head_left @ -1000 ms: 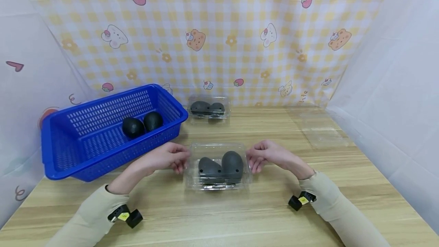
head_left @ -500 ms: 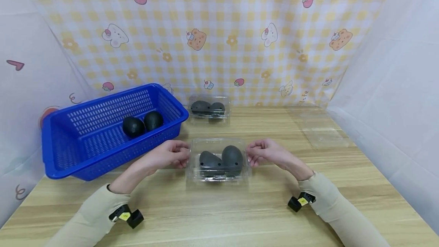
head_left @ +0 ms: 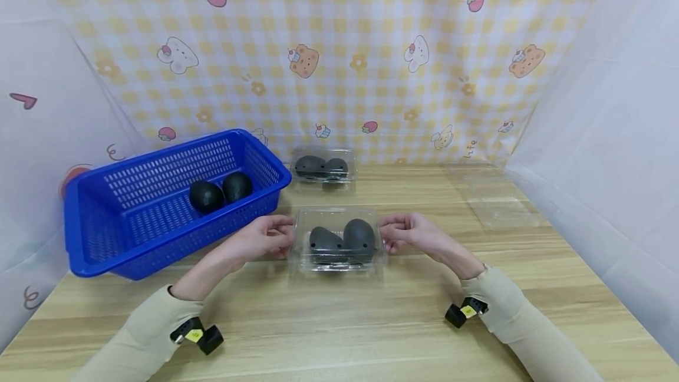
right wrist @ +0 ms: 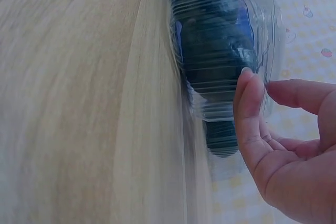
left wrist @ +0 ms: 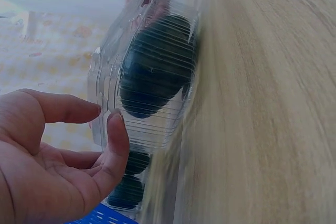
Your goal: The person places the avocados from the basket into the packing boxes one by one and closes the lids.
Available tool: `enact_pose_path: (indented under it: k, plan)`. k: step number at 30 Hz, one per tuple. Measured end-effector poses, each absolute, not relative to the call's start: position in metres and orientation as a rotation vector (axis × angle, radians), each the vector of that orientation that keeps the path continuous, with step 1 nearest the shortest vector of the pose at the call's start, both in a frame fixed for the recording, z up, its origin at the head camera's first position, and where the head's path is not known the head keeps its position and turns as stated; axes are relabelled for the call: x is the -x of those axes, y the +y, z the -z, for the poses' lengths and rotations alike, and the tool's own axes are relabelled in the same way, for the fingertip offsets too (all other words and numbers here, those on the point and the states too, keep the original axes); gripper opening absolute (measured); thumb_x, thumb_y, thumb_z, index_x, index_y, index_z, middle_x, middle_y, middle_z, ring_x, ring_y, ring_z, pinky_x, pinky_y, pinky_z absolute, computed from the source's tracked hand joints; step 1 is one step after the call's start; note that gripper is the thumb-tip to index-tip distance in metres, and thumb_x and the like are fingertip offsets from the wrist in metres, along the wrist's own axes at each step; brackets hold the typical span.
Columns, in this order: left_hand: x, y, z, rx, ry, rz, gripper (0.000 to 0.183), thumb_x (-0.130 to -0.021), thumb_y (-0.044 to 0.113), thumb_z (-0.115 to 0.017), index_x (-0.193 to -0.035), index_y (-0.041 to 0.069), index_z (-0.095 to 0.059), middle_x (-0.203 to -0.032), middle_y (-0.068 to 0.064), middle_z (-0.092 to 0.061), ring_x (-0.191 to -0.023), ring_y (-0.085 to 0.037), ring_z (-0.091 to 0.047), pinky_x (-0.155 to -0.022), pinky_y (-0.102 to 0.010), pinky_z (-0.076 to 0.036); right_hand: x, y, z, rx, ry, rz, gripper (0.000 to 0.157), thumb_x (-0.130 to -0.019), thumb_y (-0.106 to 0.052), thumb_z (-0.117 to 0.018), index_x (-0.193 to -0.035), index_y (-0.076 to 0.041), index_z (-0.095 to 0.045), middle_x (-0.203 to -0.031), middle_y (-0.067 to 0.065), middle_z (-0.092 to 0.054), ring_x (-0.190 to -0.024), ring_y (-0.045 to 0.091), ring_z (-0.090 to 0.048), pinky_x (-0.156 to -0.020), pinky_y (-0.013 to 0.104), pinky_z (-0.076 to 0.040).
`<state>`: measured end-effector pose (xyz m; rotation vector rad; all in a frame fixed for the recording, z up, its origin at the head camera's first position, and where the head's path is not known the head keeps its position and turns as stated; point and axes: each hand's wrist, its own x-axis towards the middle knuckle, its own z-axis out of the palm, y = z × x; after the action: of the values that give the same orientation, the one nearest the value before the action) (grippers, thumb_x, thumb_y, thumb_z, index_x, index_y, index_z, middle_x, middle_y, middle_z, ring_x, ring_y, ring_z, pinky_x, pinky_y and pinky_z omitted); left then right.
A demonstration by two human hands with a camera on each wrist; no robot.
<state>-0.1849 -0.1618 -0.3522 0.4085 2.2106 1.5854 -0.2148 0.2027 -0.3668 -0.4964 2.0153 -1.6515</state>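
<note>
A clear plastic clamshell box (head_left: 339, 211), its lid down, holds two dark avocados (head_left: 359, 237) in the middle of the table. My left hand (head_left: 262, 237) pinches the rim at the box's left side; the left wrist view shows the thumb and forefinger of that hand (left wrist: 58, 156) at the rim. On the opposite side my right hand (head_left: 414, 234) pinches the rim too, and in the right wrist view the right hand (right wrist: 294, 156) has thumb and forefinger on either side of it. Ribbed walls of the box (right wrist: 215, 113) partly blur the avocados.
A blue perforated basket (head_left: 175, 231) at the left holds two more avocados (head_left: 205, 196). Behind the held box, near the curtain, stands another filled clamshell (head_left: 323, 167). Clear empty-looking plastic packaging (head_left: 498, 199) lies at the right back of the wooden table (head_left: 339, 335).
The box with the avocados has slid away from the person toward the rear clamshell. Both hands have moved slightly forward with it, keeping their hold on the rim.
</note>
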Motion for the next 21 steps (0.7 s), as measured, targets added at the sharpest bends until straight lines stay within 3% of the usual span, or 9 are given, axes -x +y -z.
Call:
enact_pose_path:
  k: [8,21]
  plan:
    - [0.1847,-0.1615,0.3541,-0.426,2.242,-1.592,0.063,-0.097,0.006,-0.062,-0.147,-0.016,-0.031,-0.116,-0.020,-0.057,-0.088,-0.020,-0.062,-0.077,-0.035,-0.057,0.2134,0.2033,0.3668,0.521,2.072,1.646,0.059,-0.099,-0.005,-0.061,-0.146,0.018,-0.034,-0.113,0.019,-0.066,-0.092,0.015,-0.068,-0.088,0.037,-0.057]
    - [0.1840,-0.1636,0.3533,-0.451,2.249,-1.569,0.077,-0.092,0.008,-0.066,-0.153,-0.012,-0.023,-0.140,-0.028,-0.047,-0.110,-0.027,-0.060,-0.089,-0.036,-0.054,0.2141,0.2020,0.3669,0.590,2.090,1.618,0.066,-0.094,-0.007,-0.064,-0.149,0.012,-0.033,-0.126,0.023,-0.058,-0.107,0.019,-0.063,-0.092,0.035,-0.055]
